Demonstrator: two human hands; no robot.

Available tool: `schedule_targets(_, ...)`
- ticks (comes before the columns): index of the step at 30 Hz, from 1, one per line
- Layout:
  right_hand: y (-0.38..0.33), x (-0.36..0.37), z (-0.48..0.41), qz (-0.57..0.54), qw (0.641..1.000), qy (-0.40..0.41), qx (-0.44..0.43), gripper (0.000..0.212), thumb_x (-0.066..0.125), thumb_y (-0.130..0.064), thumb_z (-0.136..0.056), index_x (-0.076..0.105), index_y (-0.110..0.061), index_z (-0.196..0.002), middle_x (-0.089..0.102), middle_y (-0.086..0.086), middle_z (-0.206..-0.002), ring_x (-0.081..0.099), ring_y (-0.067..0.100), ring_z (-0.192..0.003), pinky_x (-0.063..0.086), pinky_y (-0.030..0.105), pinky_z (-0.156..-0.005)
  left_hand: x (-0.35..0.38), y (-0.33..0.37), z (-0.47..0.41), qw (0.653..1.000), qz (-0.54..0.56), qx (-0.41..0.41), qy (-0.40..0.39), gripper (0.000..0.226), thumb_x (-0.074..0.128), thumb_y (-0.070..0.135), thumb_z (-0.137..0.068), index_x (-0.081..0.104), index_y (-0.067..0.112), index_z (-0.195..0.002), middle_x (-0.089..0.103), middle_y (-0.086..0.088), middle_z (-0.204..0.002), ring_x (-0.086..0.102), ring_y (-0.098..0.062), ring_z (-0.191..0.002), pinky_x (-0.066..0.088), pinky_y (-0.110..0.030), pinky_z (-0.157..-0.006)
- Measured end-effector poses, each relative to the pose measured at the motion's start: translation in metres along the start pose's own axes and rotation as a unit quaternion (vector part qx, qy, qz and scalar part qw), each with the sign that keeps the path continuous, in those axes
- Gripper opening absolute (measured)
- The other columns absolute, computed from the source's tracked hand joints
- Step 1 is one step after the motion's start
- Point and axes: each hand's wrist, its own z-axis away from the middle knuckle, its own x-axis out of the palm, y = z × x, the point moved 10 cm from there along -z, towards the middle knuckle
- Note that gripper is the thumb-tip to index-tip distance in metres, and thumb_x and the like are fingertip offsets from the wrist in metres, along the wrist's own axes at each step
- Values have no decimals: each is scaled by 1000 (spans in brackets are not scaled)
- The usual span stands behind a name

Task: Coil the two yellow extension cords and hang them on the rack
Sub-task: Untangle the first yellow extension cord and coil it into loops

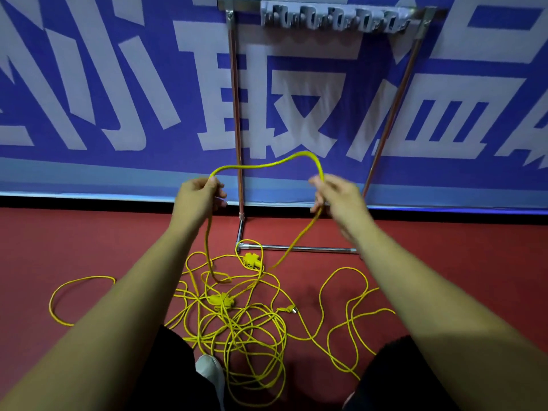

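Arching between left hand (pixel 198 197) and right hand (pixel 338 200), each pinching it, yellow extension cord (pixel 267 166) hangs before the rack (pixel 237 114), remainder tangled on the floor (pixel 89 238); light, limp, kink-prone, probably best gathered from a plug end (pixel 252 259).

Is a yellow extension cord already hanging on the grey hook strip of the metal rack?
No, the grey hook strip carries nothing; the yellow extension cords lie tangled on the red floor.

Both my bare arms reach forward; my left hand (pixel 199 198) and right hand (pixel 339 197) each pinch the cord (pixel 267 165), fingers (pixel 216 185) curled.
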Motion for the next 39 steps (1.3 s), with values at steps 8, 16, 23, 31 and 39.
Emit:
schedule_targets(8,-111,72,21,193,954,-215,-85,17,63,-23,-93,74,-10,-92,39,-3,-54,35,9,-48,30,21,-46,44,54,32,989,33,120,-79,32,45,31,-103,60,16,-127,62,3,-127,54,-8,-122,38,-20,-104)
schedule_targets(16,4,48,33,230,943,-238,-36,14,63,-18,-93,65,-15,-79,60,-7,-63,54,5,-61,45,29,-65,80,61,52,971,44,100,-213,36,52,33,-92,48,8,-66,37,3,-57,29,-14,-55,23,-29,-54)
schedule_targets(23,188,19,83,273,912,-281,120,19,60,-11,-94,61,-25,-81,71,19,-95,66,26,-93,46,43,-90,37,59,43,945,306,60,-100,35,47,26,-97,43,18,-63,15,-7,-65,19,-11,-48,16,-24,-48)
schedule_targets(31,72,6,33,-24,996,-25,81,18,50,-9,-99,63,-10,-86,46,4,-54,48,15,-48,42,32,-60,-8,-1,18,986,-155,40,40,24,55,21,-94,61,16,-117,64,-1,-115,58,-14,-106,41,-26,-89)
schedule_targets(39,-90,82,49,95,964,-234,-82,16,62,-20,-94,73,-10,-87,40,9,-56,36,20,-55,30,28,-52,67,71,56,976,-10,125,-179,38,43,44,-100,62,12,-103,69,-4,-91,66,-12,-88,48,-25,-83)
